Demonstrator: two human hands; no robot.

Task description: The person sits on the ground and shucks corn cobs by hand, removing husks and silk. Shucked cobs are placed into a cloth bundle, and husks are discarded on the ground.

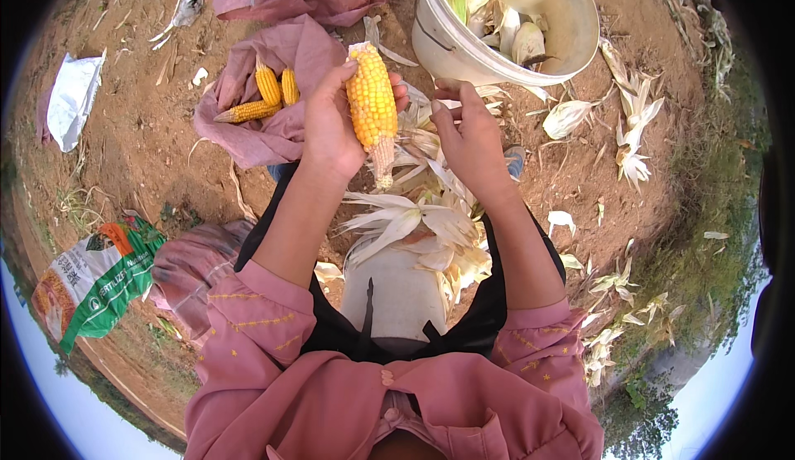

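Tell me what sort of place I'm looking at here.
Outdoors, most likely a farmyard or field edge: bare brown soil underfoot, dry corn husks strewn about, and green plants along the right side.

Four yellow cobs, two hands

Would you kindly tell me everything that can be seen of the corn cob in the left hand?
The corn cob is husked, with glossy yellow kernels packed in rows. Its near end tapers to a pale, rough tip without full kernels; the far end looks whitish. Slanting slightly, it points toward the person, held in the left hand, thumb along one side; the right hand is apart from it.
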